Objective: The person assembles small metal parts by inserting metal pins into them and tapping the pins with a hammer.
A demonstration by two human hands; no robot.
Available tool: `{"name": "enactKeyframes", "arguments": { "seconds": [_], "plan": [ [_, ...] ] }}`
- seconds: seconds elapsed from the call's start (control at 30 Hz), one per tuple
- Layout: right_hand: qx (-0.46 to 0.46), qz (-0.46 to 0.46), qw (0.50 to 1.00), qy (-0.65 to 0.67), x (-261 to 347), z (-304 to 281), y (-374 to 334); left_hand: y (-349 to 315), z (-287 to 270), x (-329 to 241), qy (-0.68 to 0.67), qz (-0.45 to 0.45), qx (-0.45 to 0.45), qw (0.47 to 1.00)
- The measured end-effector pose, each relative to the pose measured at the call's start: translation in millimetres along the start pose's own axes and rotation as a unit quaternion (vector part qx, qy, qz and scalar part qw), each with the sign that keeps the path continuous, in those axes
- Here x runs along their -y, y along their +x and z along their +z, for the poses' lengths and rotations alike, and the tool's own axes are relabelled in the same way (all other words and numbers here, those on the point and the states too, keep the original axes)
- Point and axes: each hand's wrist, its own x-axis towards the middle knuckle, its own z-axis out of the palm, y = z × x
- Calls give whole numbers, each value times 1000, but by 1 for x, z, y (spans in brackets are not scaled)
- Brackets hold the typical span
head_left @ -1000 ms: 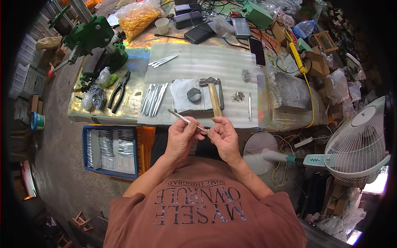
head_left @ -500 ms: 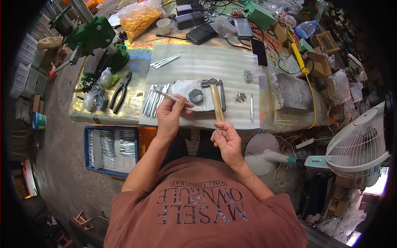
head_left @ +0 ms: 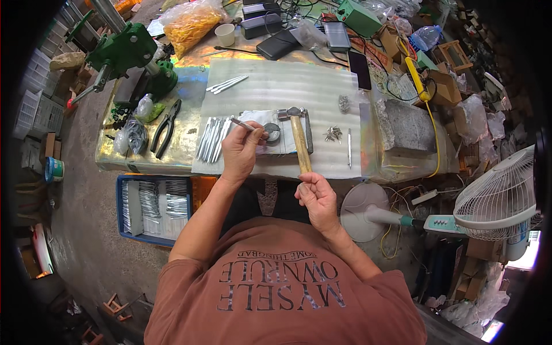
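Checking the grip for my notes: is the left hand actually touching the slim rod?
Touching. The head view shows the left hand pinching the slim rod between thumb and fingers, one end sticking out.

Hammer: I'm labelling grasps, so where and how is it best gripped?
Probably by the wooden handle, near its free end, coming from the near side: the slender handle points that way, with the metal head at its far end.

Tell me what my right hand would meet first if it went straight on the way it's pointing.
Your right hand would most likely meet the hammer's wooden handle first: its near end shows right at the hand. Depth is unclear, so they may already touch.
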Motion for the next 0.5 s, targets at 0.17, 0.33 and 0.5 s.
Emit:
{"name": "enactKeyframes", "arguments": {
  "seconds": [0.17,0.33,0.5],
  "plan": [
    [4,-5,1000,-3,5,0,0,0,-1,3,23,24,-6,999],
    [-22,-51,998,-42,7,-8,3,1,2,1,52,26,-7,998],
    [-95,-206,928,-296,13,-18,32,2,-2,-6,136,47,17,989]
  ]
}}
